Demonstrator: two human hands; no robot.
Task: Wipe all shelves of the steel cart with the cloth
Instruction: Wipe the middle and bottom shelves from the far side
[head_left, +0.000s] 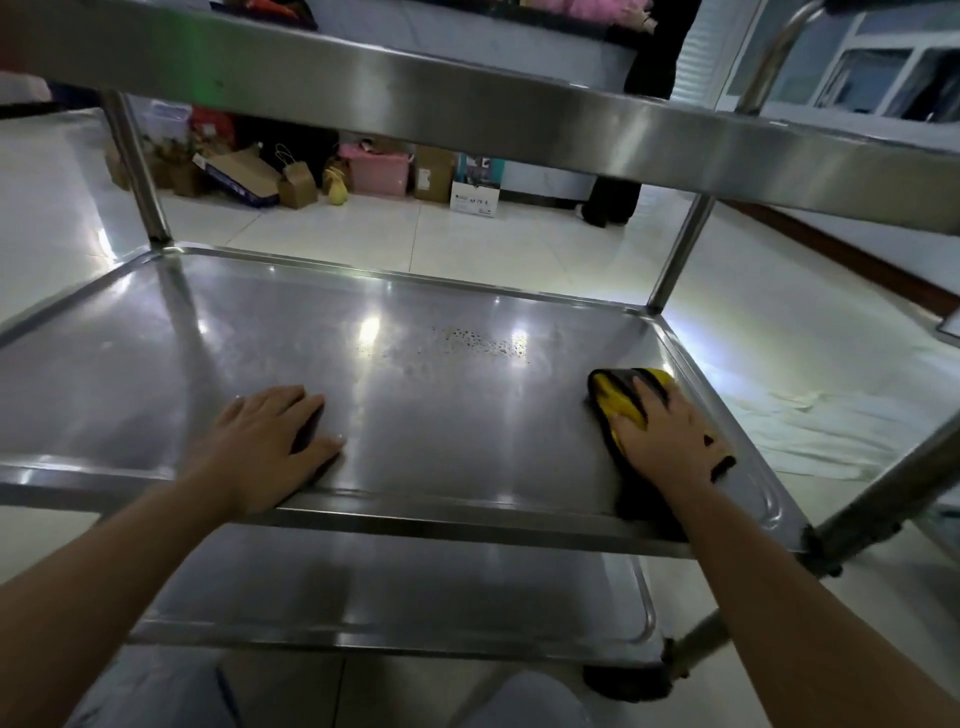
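Observation:
The steel cart fills the view. Its middle shelf (441, 374) lies in front of me, with the top shelf's front rim (467, 109) overhead and the bottom shelf (395, 592) below. A yellow and black cloth (618, 397) sits near the middle shelf's right edge. My right hand (670, 441) presses flat on the cloth with straight fingers. My left hand (270, 441) rests flat on the bare steel at the front left of the same shelf. A patch of small droplets (478, 343) marks the shelf's centre.
Cardboard boxes (431, 174), a paper bag (296, 184) and a pink bin (376, 171) line the far wall on the tiled floor. A person in dark trousers (613, 200) stands behind the cart at right. A pale cloth (831, 431) lies on the floor to the right.

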